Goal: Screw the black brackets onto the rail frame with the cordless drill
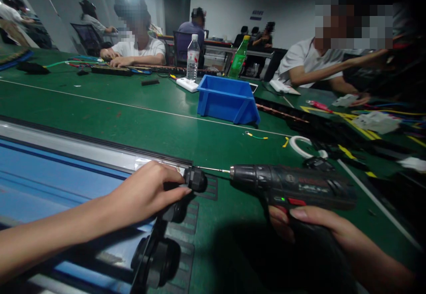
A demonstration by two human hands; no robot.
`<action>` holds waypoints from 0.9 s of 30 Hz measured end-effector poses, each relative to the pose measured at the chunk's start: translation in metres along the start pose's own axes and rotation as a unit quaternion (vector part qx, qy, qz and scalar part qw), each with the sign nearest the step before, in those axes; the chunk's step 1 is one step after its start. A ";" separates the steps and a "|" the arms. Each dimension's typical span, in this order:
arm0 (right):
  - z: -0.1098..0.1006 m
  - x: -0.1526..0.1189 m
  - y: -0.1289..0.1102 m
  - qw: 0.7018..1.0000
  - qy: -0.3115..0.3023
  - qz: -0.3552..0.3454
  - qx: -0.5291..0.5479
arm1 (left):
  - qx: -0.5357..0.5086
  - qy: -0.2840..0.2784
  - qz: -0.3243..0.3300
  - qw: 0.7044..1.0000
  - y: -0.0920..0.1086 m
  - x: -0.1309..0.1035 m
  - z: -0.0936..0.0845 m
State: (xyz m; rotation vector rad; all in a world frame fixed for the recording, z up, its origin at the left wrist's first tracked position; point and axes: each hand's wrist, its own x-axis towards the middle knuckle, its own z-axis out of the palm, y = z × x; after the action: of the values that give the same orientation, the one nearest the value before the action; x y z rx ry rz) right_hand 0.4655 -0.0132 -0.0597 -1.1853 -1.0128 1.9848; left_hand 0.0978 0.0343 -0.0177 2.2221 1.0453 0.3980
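Observation:
My right hand [333,227] is wrapped around the grip of a black cordless drill [296,185], index finger at the red trigger, a small green light lit above it. A long thin bit [214,170] runs left from the chuck to the end of a long blue-and-silver metal housing [83,156]. With thumb and fingers my left hand [153,185] pinches a black cable gland [197,179] at that end, just below the bit's tip. Another, larger cable gland [159,258] sits nearer to me on the same end plate. Whether the tip touches a screw is hidden.
Beyond the housing stand a blue bin [226,101], a clear water bottle [193,58] and a green bottle [238,58] on the green table [140,121]. A white ring-shaped coil [299,145] and wires lie at right. Several people sit around the tables.

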 end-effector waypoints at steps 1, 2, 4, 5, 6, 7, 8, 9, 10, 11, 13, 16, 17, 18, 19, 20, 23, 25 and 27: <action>0.000 0.000 0.000 1.000 -0.003 0.002 0.005 | 0.000 0.002 0.000 1.000 0.000 0.000 0.000; 0.000 0.000 0.000 1.000 -0.003 0.005 0.013 | -0.001 0.003 0.001 1.000 0.000 0.000 0.000; 0.002 -0.001 0.000 1.000 -0.005 0.006 0.027 | -0.005 0.003 0.003 1.000 0.000 0.001 0.000; 0.003 -0.001 0.000 0.999 -0.006 0.006 0.031 | -0.005 0.004 0.003 1.000 0.000 0.001 0.000; 0.004 -0.002 0.000 0.999 -0.007 0.006 0.034 | -0.003 0.004 0.003 1.000 0.000 0.001 0.000; 0.005 -0.002 -0.001 0.999 -0.007 0.007 0.036 | -0.001 0.004 0.002 1.000 0.000 0.001 0.000; 0.006 -0.002 -0.001 0.999 -0.006 0.008 0.037 | 0.001 0.004 0.002 1.000 0.000 0.001 0.000; 0.007 -0.002 -0.002 0.999 -0.005 0.012 0.039 | 0.003 0.004 0.002 1.000 0.000 0.000 0.000; 0.008 -0.001 -0.002 0.999 -0.005 0.016 0.041 | 0.004 0.005 0.002 1.000 0.000 0.000 0.000; 0.009 -0.001 -0.002 0.999 -0.009 0.016 0.043 | 0.003 0.005 0.003 1.000 0.000 0.000 0.000; 0.010 0.000 -0.002 0.999 -0.017 0.004 0.041 | 0.002 0.005 0.003 1.000 0.000 0.000 0.000; 0.013 0.000 -0.002 0.999 -0.012 -0.005 0.036 | 0.006 0.002 0.001 1.000 0.001 0.001 0.001; 0.013 0.000 -0.002 0.999 -0.007 -0.001 0.037 | 0.008 0.001 -0.001 1.000 0.001 0.002 0.001; 0.013 0.000 -0.002 0.999 -0.005 0.005 0.040 | 0.009 0.001 -0.002 1.000 0.001 0.002 0.001; 0.013 -0.001 -0.002 0.999 -0.005 0.012 0.044 | 0.009 0.001 -0.004 1.000 0.001 0.002 0.001; 0.013 -0.001 -0.002 0.999 -0.008 0.016 0.049 | 0.007 0.001 -0.006 1.000 0.002 0.002 0.001; 0.011 0.000 -0.002 0.998 -0.021 0.014 0.055 | 0.003 0.002 -0.011 1.000 0.002 0.002 0.001; 0.010 0.001 -0.001 0.998 -0.026 0.008 0.057 | 0.004 0.002 -0.013 1.000 0.003 0.002 0.000; 0.009 0.002 0.000 0.998 -0.029 0.006 0.060 | 0.006 0.002 -0.016 1.000 0.004 0.002 0.000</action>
State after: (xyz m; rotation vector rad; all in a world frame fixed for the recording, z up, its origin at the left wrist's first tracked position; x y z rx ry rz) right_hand 0.4567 -0.0145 -0.0573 -1.0767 -0.9025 2.0690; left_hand 0.1011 0.0341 -0.0155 2.2131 1.0877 0.3838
